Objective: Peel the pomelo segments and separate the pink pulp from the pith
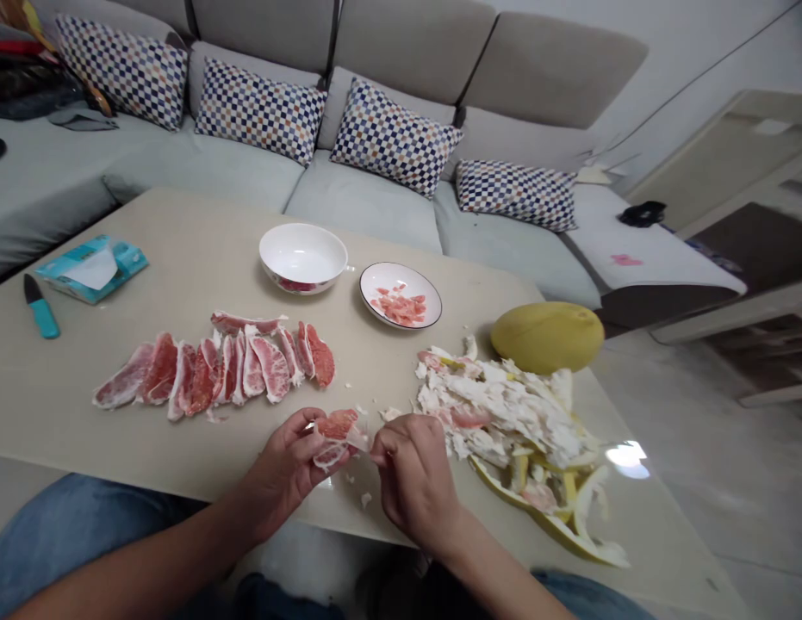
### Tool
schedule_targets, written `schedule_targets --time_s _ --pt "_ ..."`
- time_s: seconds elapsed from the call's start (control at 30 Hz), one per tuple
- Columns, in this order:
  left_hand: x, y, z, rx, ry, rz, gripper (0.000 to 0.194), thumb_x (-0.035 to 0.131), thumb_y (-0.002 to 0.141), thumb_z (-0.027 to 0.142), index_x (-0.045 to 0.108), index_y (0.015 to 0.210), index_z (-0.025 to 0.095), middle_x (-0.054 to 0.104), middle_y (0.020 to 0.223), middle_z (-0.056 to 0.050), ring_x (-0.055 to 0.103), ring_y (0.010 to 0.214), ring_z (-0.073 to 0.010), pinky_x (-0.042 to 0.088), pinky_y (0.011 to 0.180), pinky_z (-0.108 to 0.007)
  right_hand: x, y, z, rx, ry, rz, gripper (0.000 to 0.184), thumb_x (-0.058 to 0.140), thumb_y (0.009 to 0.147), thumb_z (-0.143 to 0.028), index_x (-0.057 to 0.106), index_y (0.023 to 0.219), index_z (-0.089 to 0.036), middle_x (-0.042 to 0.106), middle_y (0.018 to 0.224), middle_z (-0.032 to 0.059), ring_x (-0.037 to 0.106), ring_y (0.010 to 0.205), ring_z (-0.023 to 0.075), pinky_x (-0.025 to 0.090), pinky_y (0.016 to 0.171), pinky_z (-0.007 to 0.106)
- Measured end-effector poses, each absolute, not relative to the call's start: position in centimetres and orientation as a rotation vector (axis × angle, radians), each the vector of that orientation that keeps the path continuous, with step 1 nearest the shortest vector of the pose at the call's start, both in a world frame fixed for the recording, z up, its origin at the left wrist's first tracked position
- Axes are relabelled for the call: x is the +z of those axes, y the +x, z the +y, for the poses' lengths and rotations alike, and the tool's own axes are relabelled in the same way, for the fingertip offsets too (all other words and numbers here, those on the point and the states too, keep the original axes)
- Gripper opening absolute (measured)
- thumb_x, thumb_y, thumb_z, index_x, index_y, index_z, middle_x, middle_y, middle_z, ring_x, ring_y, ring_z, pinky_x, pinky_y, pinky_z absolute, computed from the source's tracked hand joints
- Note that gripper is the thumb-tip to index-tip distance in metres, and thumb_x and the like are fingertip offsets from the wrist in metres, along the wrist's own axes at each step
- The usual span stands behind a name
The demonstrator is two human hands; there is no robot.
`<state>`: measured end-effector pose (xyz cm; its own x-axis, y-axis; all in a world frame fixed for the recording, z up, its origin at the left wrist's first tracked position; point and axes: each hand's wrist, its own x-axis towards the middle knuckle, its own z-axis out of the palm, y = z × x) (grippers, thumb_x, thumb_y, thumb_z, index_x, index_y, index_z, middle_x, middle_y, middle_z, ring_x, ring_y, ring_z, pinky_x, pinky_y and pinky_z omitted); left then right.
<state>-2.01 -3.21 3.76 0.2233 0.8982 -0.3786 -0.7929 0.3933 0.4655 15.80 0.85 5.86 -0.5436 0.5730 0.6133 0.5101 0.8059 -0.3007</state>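
Between the thumb and fingers of my left hand (290, 465) is a pomelo segment (337, 425), its pink flesh partly bared. My right hand (417, 478) pinches a strip of pale membrane (360, 437) that stretches from the segment. Left of the hands lies a row of pomelo segments (271, 366) with whitish skin on them. Beyond the hands, a small dark-rimmed plate (373, 284) carries pieces of pink flesh (401, 306). To the right is a heap of white pith and peel (497, 409), with a whole yellow pomelo (548, 337) behind it.
A white bowl (303, 245) stands near the table's far side. At the left lie a blue tissue pack (94, 269) and a knife with a turquoise handle (44, 317). A sofa (368, 202) with checkered cushions runs behind the table (200, 241).
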Motion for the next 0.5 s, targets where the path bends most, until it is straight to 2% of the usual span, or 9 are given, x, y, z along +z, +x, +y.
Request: schedule_targets --time_s 0.2,0.27,0.33,0.4,0.43,0.5 --pt "3.6 -2.3 -3.0 1.221 0.232 0.597 0.032 0.074 0.076 0.023 0.058 0.103 0.022 0.065 0.116 -0.005 0.066 0.099 -0.0177 0.045 0.095 -0.032 7.0 15.7 0.9 0.732 -0.998 -2.053 0.016 0.039 0.095 -0.017 0.044 0.081 -0.021 0.048 0.080 0.0021 0.048 0.075 0.0168 0.040 0.068 0.031" --pt "3.5 -2.3 -3.0 1.225 0.291 0.597 0.034 0.076 0.075 0.022 0.058 0.104 0.023 0.065 0.115 -0.005 0.064 0.101 -0.0175 0.044 0.095 -0.031 7.1 15.7 0.8 0.942 -1.033 -1.977 0.010 0.043 0.096 -0.028 0.048 0.092 -0.020 0.050 0.087 0.0035 0.050 0.078 0.0169 0.044 0.070 0.031" --pt "3.5 -2.2 -3.0 1.215 0.348 0.604 0.037 0.078 0.072 0.023 0.058 0.103 0.023 0.066 0.113 -0.005 0.063 0.101 -0.0179 0.045 0.092 -0.031 7.0 15.6 0.6 1.092 -1.034 -1.927 0.030 0.051 0.092 -0.041 0.045 0.113 -0.020 0.052 0.096 0.0057 0.052 0.080 0.0177 0.047 0.070 0.031" --pt "3.4 -2.0 -3.1 1.204 0.391 0.619 0.038 0.080 0.070 0.023 0.058 0.102 0.024 0.066 0.112 -0.005 0.063 0.102 -0.0191 0.046 0.090 -0.031 7.0 15.5 0.5 1.162 -1.048 -1.909 0.050 0.059 0.086 -0.048 0.040 0.122 -0.020 0.054 0.099 0.0065 0.053 0.079 0.0176 0.048 0.067 0.030" --pt "3.4 -1.9 -3.1 1.208 0.405 0.628 0.038 0.081 0.069 0.022 0.058 0.101 0.024 0.066 0.111 -0.005 0.063 0.103 -0.0197 0.046 0.090 -0.031 7.0 15.4 0.5 1.161 -1.074 -1.918 0.047 0.061 0.084 -0.047 0.043 0.119 -0.020 0.056 0.096 0.0053 0.053 0.076 0.0165 0.048 0.064 0.028" --pt "3.2 -1.8 -3.1 1.225 0.415 0.644 0.039 0.082 0.068 0.021 0.060 0.099 0.024 0.066 0.112 -0.004 0.063 0.104 -0.0206 0.045 0.092 -0.033 7.1 15.2 0.6 1.102 -1.123 -1.960 0.024 0.060 0.088 -0.038 0.052 0.100 -0.020 0.056 0.085 0.0019 0.052 0.069 0.0142 0.046 0.060 0.025"
